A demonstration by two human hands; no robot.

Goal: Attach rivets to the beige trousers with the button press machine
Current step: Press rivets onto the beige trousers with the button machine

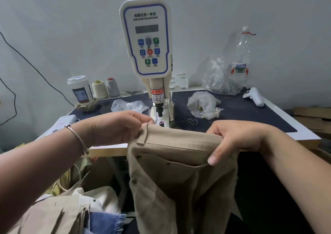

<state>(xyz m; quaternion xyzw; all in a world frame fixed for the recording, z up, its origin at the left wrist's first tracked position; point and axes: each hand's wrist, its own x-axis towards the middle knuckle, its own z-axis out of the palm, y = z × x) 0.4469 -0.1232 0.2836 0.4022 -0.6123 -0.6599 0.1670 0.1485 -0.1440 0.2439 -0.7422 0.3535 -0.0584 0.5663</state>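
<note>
- Trousers hang just in front of the press, waistband level with the surface edge.
- Left hand pinches the waistband's left end; right hand grips its right, thumb over the fabric.
- Cloth looks soft and floppy, likely light; hold it taut close beside the rivet spot.

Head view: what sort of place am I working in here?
Most likely a small garment workshop. A servo button machine stands on a dark-topped table, thread cones sit by the wall, and both hands, left hand and right hand, hold beige trousers at the waistband.
</note>
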